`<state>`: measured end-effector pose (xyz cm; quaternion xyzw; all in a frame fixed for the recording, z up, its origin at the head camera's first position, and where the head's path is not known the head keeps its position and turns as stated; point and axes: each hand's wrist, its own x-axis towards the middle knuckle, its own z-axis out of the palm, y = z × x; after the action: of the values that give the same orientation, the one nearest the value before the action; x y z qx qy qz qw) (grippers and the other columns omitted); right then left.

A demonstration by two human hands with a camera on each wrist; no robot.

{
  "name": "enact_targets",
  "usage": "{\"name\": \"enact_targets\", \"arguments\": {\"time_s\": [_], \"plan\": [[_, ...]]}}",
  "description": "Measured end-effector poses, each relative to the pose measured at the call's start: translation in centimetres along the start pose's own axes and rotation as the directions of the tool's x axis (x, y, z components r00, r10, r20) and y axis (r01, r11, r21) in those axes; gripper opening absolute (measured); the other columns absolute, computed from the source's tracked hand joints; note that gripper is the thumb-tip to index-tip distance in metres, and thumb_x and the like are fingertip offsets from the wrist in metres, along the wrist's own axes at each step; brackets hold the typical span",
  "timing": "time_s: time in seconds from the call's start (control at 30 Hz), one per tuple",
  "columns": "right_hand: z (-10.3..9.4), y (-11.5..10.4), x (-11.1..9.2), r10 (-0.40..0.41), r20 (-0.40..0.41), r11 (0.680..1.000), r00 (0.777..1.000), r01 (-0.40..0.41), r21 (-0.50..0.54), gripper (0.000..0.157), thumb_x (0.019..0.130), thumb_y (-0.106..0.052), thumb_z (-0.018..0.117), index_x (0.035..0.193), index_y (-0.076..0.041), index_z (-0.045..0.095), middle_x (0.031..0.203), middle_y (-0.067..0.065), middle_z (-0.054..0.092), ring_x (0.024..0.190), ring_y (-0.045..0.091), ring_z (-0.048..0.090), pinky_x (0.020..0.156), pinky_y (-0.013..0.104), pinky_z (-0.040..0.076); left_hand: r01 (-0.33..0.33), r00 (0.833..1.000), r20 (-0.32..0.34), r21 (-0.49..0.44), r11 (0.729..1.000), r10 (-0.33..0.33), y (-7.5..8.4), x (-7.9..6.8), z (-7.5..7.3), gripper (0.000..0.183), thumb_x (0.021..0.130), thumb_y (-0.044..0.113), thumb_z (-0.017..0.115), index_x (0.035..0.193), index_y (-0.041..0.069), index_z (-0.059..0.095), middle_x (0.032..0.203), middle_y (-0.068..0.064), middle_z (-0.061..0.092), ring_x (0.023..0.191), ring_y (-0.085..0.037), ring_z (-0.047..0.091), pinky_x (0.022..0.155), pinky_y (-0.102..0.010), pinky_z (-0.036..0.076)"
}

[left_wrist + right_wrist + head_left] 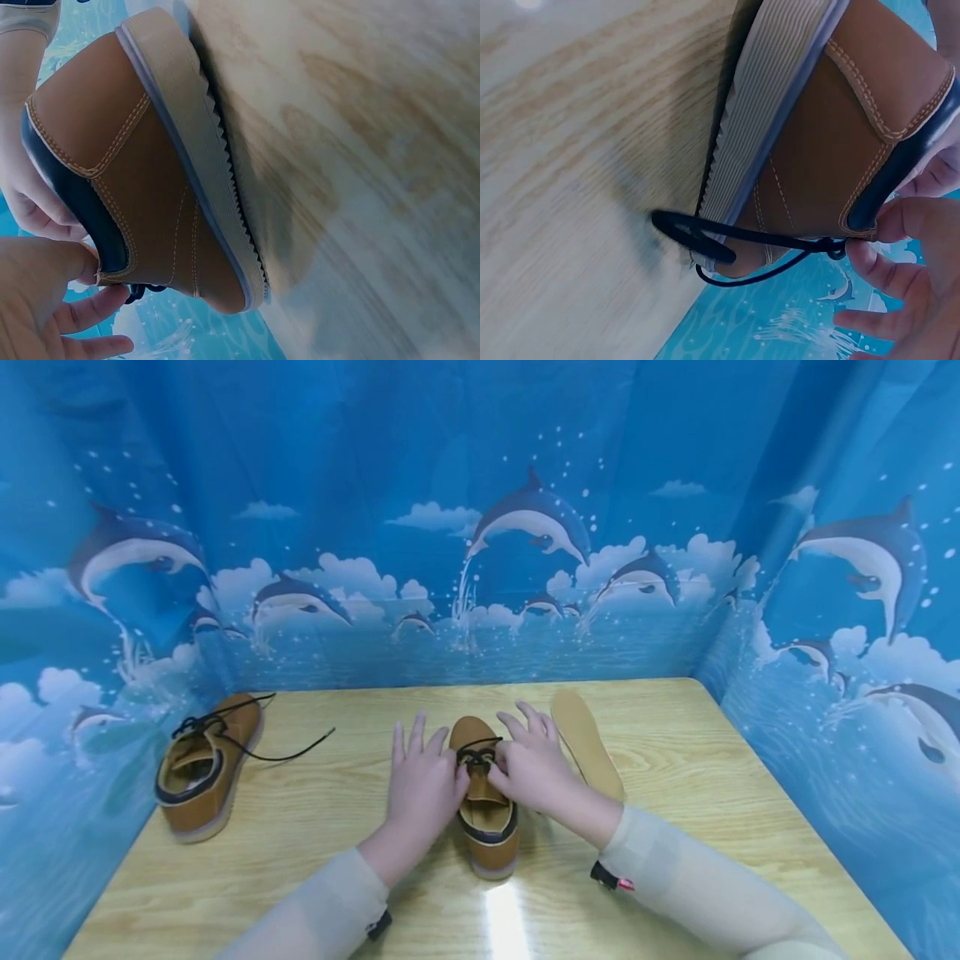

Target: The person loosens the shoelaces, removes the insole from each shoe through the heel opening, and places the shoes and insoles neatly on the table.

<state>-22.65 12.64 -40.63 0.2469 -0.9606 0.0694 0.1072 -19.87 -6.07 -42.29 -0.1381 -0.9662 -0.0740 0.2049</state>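
Observation:
A brown leather shoe (pixel 493 856) with a dark padded collar stands upright on the table, toe pointing away. My left hand (pixel 423 781) is at its left side. Thumb and forefinger pinch the upper's edge by the eyelets, as the left wrist view shows on the shoe (pixel 146 195); the other fingers are spread. From the right, my right hand (pixel 538 768) pinches the opposite eyelet flap. A black shoelace (pixel 761 238) loops out beside that hand in the right wrist view. The tongue (pixel 483 789) lies between both hands. The shoe's inside is partly visible.
A matching brown shoe (pixel 242 727) stands at the table's left edge, its black lace trailing right. To the right of my right hand lies a tan insole (pixel 588 743). A blue dolphin-print curtain (pixel 360 527) surrounds the wood-grain table (pixel 315 827) at back and sides.

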Motion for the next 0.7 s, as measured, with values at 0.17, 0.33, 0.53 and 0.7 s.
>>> {"name": "enact_targets", "arguments": {"time_s": [0.17,0.33,0.53,0.7], "plan": [[-0.1,0.3,0.1,0.01,-0.018,1.0,1.0,-0.011,-0.019,0.034,0.084,-0.025,0.064,0.053,-0.026,0.05,0.15,0.012,0.048,0.147,0.043,0.02,0.115,0.065,0.02,0.021,0.999,0.043,0.027,0.999,-0.022,-0.3,0.1,-0.4,0.021,0.087,0.031,0.074,0.087,0.01,0.078,0.14,-0.009,0.06,0.149,-0.04,0.024,0.12,-0.06,0.004],[0.0,0.8,-0.1,0.036,-0.042,0.999,0.998,-0.036,0.002,0.034,0.081,-0.022,0.066,0.051,-0.026,0.05,0.15,0.012,0.049,0.147,0.043,0.02,0.115,0.064,0.016,0.036,0.998,0.055,0.006,0.999,-0.036,-0.7,0.1,-0.6,0.02,0.087,0.029,0.074,0.089,0.01,0.078,0.142,-0.01,0.058,0.149,-0.039,0.022,0.12,-0.061,0.004],[0.0,1.4,-0.3,0.068,-0.058,0.997,0.996,-0.066,0.029,0.033,0.079,-0.02,0.065,0.05,-0.027,0.051,0.15,0.011,0.049,0.147,0.043,0.02,0.115,0.065,0.013,0.068,0.996,0.063,-0.062,0.996,-0.064,-1.3,-0.1,-0.5,0.017,0.086,0.028,0.076,0.08,0.012,0.076,0.143,-0.01,0.057,0.149,-0.04,0.022,0.12,-0.062,0.003],[0.1,1.9,-0.5,0.09,-0.062,0.995,0.994,-0.089,0.034,0.031,0.079,-0.018,0.063,0.05,-0.026,0.052,0.15,0.011,0.049,0.147,0.043,0.022,0.116,0.065,0.012,0.1,0.993,0.075,-0.106,0.989,-0.092,-2.0,-0.4,-0.1,0.023,0.087,0.028,0.075,0.068,0.017,0.068,0.142,-0.01,0.058,0.148,-0.041,0.024,0.12,-0.063,0.004]]}}
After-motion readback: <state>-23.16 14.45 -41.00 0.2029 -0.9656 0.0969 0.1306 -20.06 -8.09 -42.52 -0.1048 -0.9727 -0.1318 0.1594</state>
